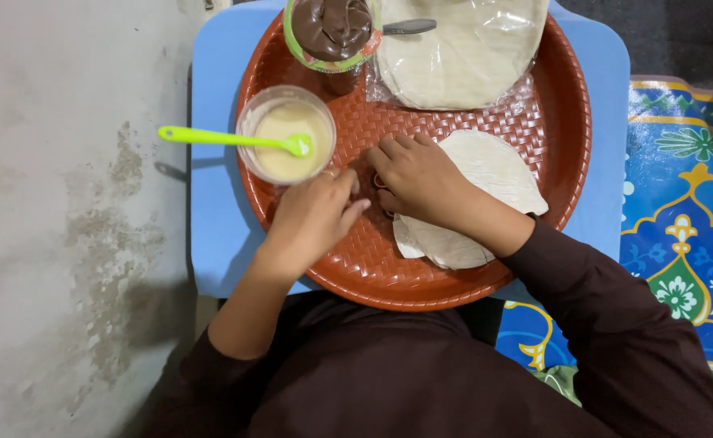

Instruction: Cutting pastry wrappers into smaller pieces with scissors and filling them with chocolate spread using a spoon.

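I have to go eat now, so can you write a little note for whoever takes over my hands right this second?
Left hand: curled on the round red-brown woven plastic tray, fingertips meeting the right hand; grip hidden.
Right hand: resting on the edge of the pale flat round wrapper, fingers bent over something small between the hands.
Clear cup of cream batter with green spatula sits at the tray's left; chocolate spread tub and bagged wrapper stack at the far side.
Done: one wrapper laid out. Left: no filling on it yet.

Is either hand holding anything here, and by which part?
It cannot be told for sure. Both the left hand and right hand meet over the tray, pinching something small that their fingers hide.
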